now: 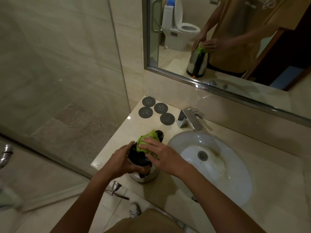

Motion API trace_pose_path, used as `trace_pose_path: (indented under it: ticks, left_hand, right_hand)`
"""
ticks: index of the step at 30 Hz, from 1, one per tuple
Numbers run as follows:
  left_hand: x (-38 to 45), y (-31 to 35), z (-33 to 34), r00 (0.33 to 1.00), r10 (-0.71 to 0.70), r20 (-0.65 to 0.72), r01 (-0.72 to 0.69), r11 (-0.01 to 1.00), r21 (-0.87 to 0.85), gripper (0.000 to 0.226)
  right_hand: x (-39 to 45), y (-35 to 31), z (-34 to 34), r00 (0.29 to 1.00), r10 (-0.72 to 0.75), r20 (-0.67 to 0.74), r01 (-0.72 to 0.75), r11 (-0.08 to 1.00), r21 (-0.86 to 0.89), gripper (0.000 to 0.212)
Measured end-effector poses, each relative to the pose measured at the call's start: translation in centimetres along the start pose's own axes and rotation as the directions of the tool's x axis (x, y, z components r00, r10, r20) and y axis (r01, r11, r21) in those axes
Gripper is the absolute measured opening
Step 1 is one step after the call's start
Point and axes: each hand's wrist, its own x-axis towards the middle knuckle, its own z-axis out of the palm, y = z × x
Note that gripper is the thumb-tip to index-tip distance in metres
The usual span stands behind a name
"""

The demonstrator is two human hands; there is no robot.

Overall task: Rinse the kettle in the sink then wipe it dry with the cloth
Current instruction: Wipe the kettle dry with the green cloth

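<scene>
A steel kettle with a black top stands upright on the beige counter, just left of the white sink. My left hand grips the kettle's upper left side. My right hand presses a crumpled green cloth onto the kettle's top. The cloth and hands hide most of the lid. The mirror reflects the same kettle, cloth and hands.
A chrome tap stands behind the sink. Several dark round coasters lie at the counter's back left corner. A glass shower partition rises to the left of the counter. The counter's edge runs just below the kettle.
</scene>
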Motion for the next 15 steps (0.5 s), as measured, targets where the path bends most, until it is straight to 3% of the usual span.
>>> trace_pose_path:
  ticks: [5,9,15]
  left_hand:
    - [1.3,-1.3,-2.4,0.99,0.008,0.141,-0.003,0.999,-0.038,0.127]
    - [1.6,-1.8,-2.8,0.984,0.021,0.179,-0.01,0.998,-0.061,0.127]
    - [0.5,-1.9,-0.8,0.999,0.016,0.041,-0.011,0.993,-0.117,0.108]
  right_hand:
    - [0.4,-0.1,-0.1,0.999,-0.018,0.028,0.019,0.999,-0.043,0.044]
    - [0.6,0.0,-0.1,0.996,-0.046,0.079,0.055,0.991,-0.119,0.046]
    - [2.9,0.1,0.1,0.99,-0.044,0.135,0.077,0.965,-0.25,0.042]
